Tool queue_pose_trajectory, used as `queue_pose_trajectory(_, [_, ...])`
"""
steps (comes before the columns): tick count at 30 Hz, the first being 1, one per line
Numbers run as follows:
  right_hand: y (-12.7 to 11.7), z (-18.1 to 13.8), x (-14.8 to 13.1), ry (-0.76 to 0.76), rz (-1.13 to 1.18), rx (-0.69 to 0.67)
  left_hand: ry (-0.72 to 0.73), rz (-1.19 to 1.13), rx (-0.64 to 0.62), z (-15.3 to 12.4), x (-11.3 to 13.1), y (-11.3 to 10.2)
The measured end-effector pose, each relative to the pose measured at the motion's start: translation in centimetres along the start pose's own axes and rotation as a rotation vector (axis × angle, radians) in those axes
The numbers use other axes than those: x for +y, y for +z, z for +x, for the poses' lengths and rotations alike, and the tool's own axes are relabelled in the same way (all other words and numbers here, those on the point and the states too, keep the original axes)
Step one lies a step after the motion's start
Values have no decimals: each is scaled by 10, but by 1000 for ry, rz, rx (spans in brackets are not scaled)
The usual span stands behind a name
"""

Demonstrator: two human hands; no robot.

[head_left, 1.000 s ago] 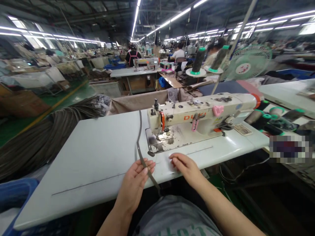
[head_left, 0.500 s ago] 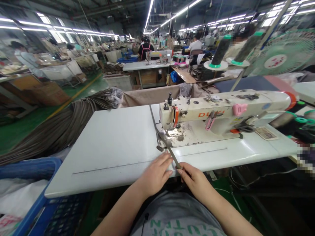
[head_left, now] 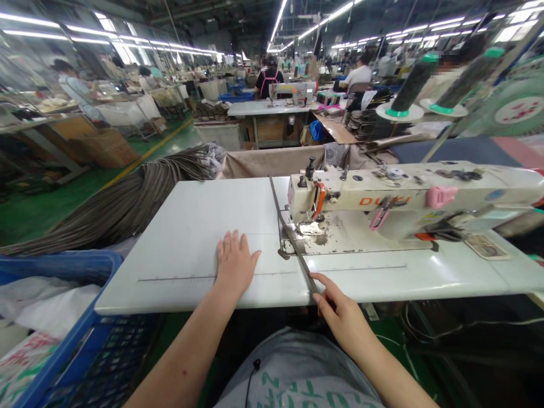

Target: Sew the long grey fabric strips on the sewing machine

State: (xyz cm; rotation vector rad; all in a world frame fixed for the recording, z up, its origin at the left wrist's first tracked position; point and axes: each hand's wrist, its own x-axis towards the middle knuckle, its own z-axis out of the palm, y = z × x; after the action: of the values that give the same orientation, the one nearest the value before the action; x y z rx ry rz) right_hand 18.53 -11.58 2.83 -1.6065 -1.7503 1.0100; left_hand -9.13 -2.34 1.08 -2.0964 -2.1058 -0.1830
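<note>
Left hand (head_left: 236, 263) lies flat and open on the white table (head_left: 191, 226), holding nothing. The dark strap (head_left: 303, 263) runs under the needle to the table's front edge, where the right hand (head_left: 342, 314) pinches it. On the sewing machine (head_left: 403, 192), orange letters read "DU", the rest covered.

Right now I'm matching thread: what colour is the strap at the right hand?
The strap is dark grey; head view.

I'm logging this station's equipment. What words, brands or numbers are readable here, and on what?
"DU": orange letters on the cream sewing machine; the rest is hidden by a pink clip.
Green letters on the grey shirt: cut off, unreadable.
Red print on the white sack: blurred.
Red mark on the green fan: blurred.
</note>
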Motion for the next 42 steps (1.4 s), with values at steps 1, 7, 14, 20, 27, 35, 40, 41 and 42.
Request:
queue_pose_trajectory(1, [0,0,0,-5,-11,5,71,-36,14,0,8,0])
queue_pose_trajectory(7, [-1,0,-5,-24,-105,15,577,-258,-58,4,50,-1])
queue_pose_trajectory(14, [-5,-1,-4,-2,-156,46,198,-150,-63,34,44,11])
queue_pose_trajectory(20, [-5,2,-4,22,-154,25,323,-188,0,41,53,9])
queue_pose_trajectory(27, [-4,4,-8,36,-228,16,529,-248,-14,35,64,16])
queue_pose_trajectory(35, [-1,10,-10,47,-326,-7,546,-261,-23,32,58,9])
queue_pose_trajectory(40, [0,11,-11,36,-332,-6,520,-256,-58,32,60,4])
queue_pose_trajectory(41, [0,10,-11,30,-329,0,510,-257,-57,32,60,3])
queue_pose_trajectory(42, [0,9,-11,24,-324,8,499,-258,-54,32,61,2])
